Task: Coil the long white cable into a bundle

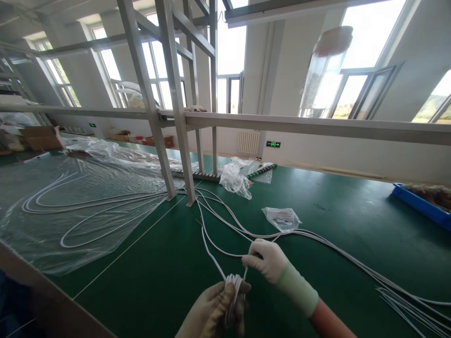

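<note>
- We've got both gloved hands low over the green table (158, 277): our left hand (214, 310) is closed around one small coil of white cable (234, 288), our right hand (266, 260) pinches the strand just above it.
- More white cables (338, 246) trail right, too many to count.
- One small plastic bag (282, 218) nearby, one crumpled bag (234, 180) beyond, one big plastic sheet (70, 202) left, one blue tray (421, 204) far right.

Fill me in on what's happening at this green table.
A person in gloves is handling white cable on the green table. The left hand grips a small coil of white cable, its loops wrapped over the glove. The right hand pinches the strand just above the coil. More long white cables trail across the table towards the right. A small plastic bag lies just beyond the hands, and a clear plastic sheet covers further cables at the left.
</note>
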The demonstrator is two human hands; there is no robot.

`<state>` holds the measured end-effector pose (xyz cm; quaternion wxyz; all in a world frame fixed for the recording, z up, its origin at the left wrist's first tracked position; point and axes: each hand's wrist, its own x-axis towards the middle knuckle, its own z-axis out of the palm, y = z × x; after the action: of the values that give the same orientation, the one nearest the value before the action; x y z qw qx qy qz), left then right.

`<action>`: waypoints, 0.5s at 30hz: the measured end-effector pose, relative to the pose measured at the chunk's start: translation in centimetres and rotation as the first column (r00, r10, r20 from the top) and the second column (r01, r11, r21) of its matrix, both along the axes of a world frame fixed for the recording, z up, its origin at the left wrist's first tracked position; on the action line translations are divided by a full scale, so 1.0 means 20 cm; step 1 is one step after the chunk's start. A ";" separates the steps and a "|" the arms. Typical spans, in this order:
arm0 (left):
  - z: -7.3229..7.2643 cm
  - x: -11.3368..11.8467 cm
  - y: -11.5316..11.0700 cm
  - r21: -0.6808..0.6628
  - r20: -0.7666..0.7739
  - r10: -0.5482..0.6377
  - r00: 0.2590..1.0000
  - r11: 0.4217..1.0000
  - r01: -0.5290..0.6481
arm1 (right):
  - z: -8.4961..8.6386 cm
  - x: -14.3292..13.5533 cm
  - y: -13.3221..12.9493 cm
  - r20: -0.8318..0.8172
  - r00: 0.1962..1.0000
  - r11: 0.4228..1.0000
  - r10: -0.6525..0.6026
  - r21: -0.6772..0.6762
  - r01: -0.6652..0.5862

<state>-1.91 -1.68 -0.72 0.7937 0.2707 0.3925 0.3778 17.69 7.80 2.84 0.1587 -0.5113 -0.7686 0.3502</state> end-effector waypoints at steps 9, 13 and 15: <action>-0.10 -0.04 -0.02 0.064 -0.282 0.323 0.903 0.946 -0.319 | 0.03 -0.27 -0.22 0.312 0.947 0.980 0.082 0.148 -0.134; -0.11 -0.08 -0.02 0.083 -0.163 0.441 0.883 0.897 -0.433 | -0.17 -0.31 -0.35 0.342 0.931 0.970 0.126 0.154 -0.188; -0.10 -0.07 -0.01 0.024 -0.029 0.499 0.866 0.867 -0.498 | -0.30 -0.31 -0.39 0.311 0.941 0.966 0.132 0.173 -0.193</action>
<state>-3.35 -1.88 -2.76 0.6602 0.1730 0.4596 0.5683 11.51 -0.06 -3.08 0.0628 -0.4739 -0.8547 0.2022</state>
